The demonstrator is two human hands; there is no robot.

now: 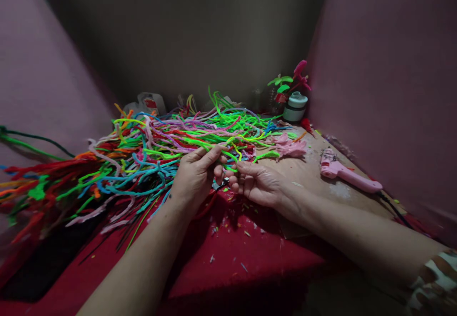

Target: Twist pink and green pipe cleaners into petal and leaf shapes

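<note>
My left hand [198, 173] pinches a bright green pipe cleaner [203, 143] between thumb and forefinger. The stem curves down to the right toward my right hand [257, 182], whose thumb and forefinger are closed on its lower end. Both hands are close together over the front edge of a large heap of coloured pipe cleaners [157, 135]. Just beyond the fingers, a yellow pipe cleaner [238, 148] lies bent. A pink fuzzy piece [290, 145] rests on the board to the right of the heap.
A pink glue gun [348, 175] with a black cord lies on the tan board [309, 171] at right. Behind stand a pale lidded jar [295, 106] and pink and green fuzzy flowers [283, 82]. Small scraps dot the red cloth [246, 259]. Walls rise on both sides.
</note>
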